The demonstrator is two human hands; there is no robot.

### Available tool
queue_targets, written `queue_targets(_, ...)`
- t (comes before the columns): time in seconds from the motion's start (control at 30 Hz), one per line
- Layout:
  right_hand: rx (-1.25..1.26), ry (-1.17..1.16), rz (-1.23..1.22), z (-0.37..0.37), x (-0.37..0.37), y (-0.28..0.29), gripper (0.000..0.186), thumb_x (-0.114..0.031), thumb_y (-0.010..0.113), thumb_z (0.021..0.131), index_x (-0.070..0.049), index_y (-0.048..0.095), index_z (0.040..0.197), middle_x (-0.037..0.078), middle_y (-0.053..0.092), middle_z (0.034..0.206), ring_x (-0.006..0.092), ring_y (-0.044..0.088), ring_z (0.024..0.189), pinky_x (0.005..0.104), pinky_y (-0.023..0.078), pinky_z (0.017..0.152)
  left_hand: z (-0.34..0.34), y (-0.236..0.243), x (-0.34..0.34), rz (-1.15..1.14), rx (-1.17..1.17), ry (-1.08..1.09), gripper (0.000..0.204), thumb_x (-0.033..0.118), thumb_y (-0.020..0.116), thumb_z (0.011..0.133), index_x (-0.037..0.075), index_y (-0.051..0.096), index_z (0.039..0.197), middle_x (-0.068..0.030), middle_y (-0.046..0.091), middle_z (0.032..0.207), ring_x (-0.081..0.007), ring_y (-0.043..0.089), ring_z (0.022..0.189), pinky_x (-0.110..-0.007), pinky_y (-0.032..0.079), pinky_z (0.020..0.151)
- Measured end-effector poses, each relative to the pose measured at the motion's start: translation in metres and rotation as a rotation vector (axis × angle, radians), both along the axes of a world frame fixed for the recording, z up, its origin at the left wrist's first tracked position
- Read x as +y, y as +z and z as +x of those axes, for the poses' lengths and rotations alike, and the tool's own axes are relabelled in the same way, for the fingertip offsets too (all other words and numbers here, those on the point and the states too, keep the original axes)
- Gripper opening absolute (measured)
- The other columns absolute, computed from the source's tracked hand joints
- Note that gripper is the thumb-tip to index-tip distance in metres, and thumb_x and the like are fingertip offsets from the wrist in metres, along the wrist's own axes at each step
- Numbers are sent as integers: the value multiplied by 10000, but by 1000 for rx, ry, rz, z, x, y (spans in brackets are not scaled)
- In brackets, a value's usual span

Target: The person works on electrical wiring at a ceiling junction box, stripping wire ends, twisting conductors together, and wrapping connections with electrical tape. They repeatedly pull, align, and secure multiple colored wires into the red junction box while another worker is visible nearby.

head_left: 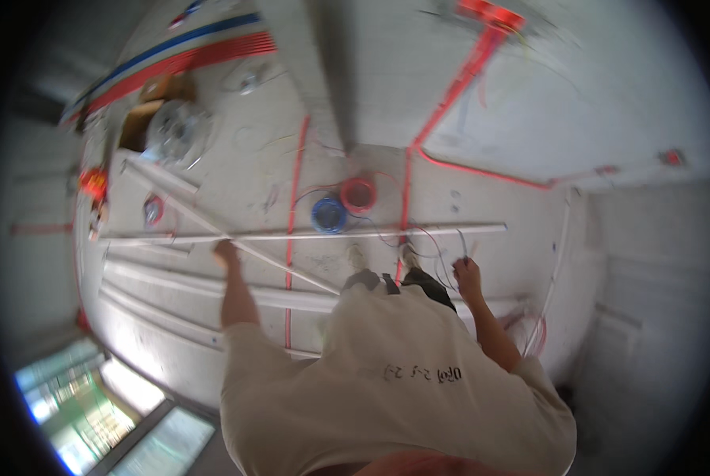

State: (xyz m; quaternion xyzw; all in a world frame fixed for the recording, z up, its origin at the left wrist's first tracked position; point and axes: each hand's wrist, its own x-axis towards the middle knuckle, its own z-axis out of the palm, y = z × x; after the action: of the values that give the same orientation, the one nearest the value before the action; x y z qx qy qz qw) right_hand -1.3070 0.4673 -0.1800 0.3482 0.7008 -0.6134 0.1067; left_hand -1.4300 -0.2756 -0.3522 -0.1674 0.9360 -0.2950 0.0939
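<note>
My left hand (226, 254) is closed at a long white pipe (371, 234) that runs crosswise in front of me. It grips near the spot where a second white pipe (280, 263) crosses at a slant; blur hides the exact finger placement. On the other side, my right hand (467, 276) is closed on thin electrical wires (442, 268). A slim bluish strip stands up from its fingers, too blurred to name. Beyond the crosswise pipe lie a blue wire coil (329, 215) and a red wire coil (358, 193), with loose strands trailing toward my right hand.
Red conduit (406, 190) runs along the floor and up the wall. More white lengths (180, 278) lie to the left. At the far left are a cardboard box (137, 123), a clear-looking reel (176, 131) and red and blue tubes (212, 53). My shoes stand near the crosswise pipe.
</note>
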Motion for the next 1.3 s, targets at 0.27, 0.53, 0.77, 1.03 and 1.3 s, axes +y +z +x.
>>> queue_targets(0.27,125,-30,-143,-32,-73,97,290,-294,574,1042,-42,606,903,5,558,716,121,485,646,314,414,619,-254,221,80,1906,678,-202,551,241,523,1079,22,375,1563,-119,400,1608,-233,477,1395,-362,416,1163)
queue_targets(0.53,367,-59,-340,-61,-97,186,267,-266,566,1054,-38,597,918,-23,510,713,79,448,654,275,375,606,-15,300,461,1978,-546,-727,485,177,629,982,21,553,1435,-120,626,1273,-166,600,1126,-293,476,943)
queue_targets(0.77,445,-127,-639,-39,-31,196,252,-269,539,1051,-46,657,1062,-50,461,710,62,392,630,249,323,575,4,337,517,1990,-456,-211,207,109,597,1017,-37,685,1134,2,542,697,-81,491,631,-225,371,585)
queue_targets(1.03,596,-198,-1045,-34,31,173,291,-168,522,1065,45,600,1247,8,506,799,100,483,671,281,407,619,13,373,578,2369,-163,391,250,222,564,1078,-9,656,1101,-37,604,778,-110,471,605,-258,370,570)
queue_targets(1.3,629,-185,-1388,-32,78,207,238,-163,569,1074,0,623,1238,5,551,885,130,552,791,354,518,821,73,381,676,2101,-63,68,424,380,505,1100,0,692,1096,-55,668,940,-115,598,857,-279,477,721)
